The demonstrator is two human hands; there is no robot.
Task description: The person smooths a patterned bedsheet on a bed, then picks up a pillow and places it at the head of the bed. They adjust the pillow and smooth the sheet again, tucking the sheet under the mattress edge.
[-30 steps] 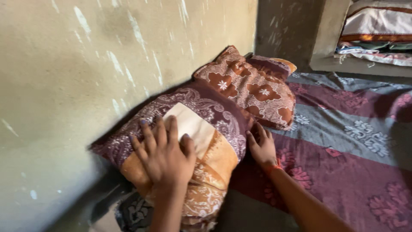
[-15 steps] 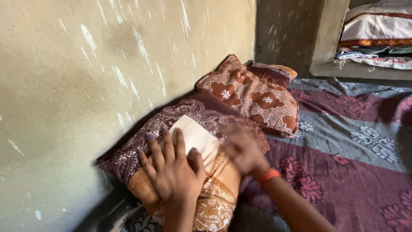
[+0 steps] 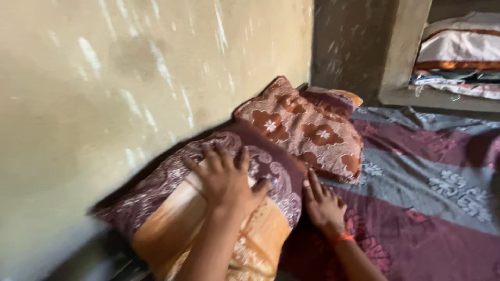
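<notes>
Wall [image 3: 104,78], far left: plastered, scuffed, pale streaks. The near pillow [image 3: 208,208], purple paisley with an orange and cream panel, leans against its base, lower edge on the bedsheet [image 3: 427,208].

My left hand [image 3: 225,179] lies flat on top of that pillow, fingers spread apart, palm down, clamped on nothing. It presses; it does not grip.

My right hand [image 3: 323,200] lies flat and open at the pillow's right edge, fingertips touching the cover where it meets the sheet. An orange band sits at the wrist.

Behind, touching the near pillow, a second pillow [image 3: 304,125] in brown floral print also leans on the wall. Far right, folded bedding [image 3: 458,52] is stacked on a ledge, well apart.

Risks, as I judge them: the pillow is held only by open palms, so uneven pressure could tip it off the wall or shove it into the brown one. The frame is blurred; finer contact detail cannot be confirmed.
</notes>
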